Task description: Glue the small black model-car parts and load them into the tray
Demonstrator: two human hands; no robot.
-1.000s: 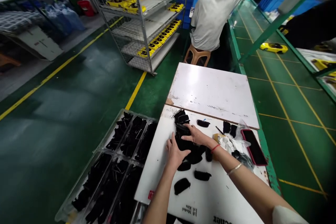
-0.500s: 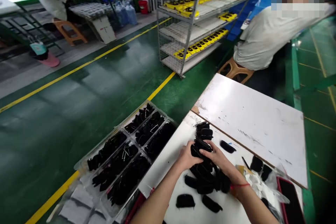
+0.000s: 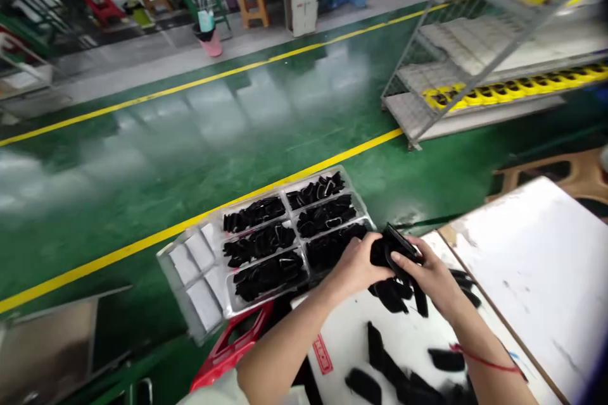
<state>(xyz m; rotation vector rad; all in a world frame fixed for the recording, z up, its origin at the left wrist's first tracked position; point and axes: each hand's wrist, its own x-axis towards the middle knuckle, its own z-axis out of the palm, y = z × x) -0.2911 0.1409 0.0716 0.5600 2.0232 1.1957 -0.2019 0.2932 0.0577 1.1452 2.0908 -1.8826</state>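
Black parts (image 3: pixel 398 243) are gathered in a bunch between my two hands, above the near edge of the white table (image 3: pixel 342 323). My left hand (image 3: pixel 363 262) is closed round the bunch's left side. On its right side, my right hand (image 3: pixel 425 266) grips it with the thumb across the front. More black pieces (image 3: pixel 363 385) lie scattered on the table below my hands. Just left of my left hand, a clear divided tray (image 3: pixel 229 294) holds black parts in several compartments.
A red stool (image 3: pixel 228 345) stands below the tray. White packets (image 3: pixel 204 307) lie in a clear tray at the left. A wire rack (image 3: pixel 427 54) with yellow car-shaped parts (image 3: pixel 503 90) stands at the upper right. A second white board (image 3: pixel 536 266) adjoins the table at the right.
The view has swung left and toward the tray. My hands have lifted the bunch of black parts off the table pile and moved it nearer the tray.
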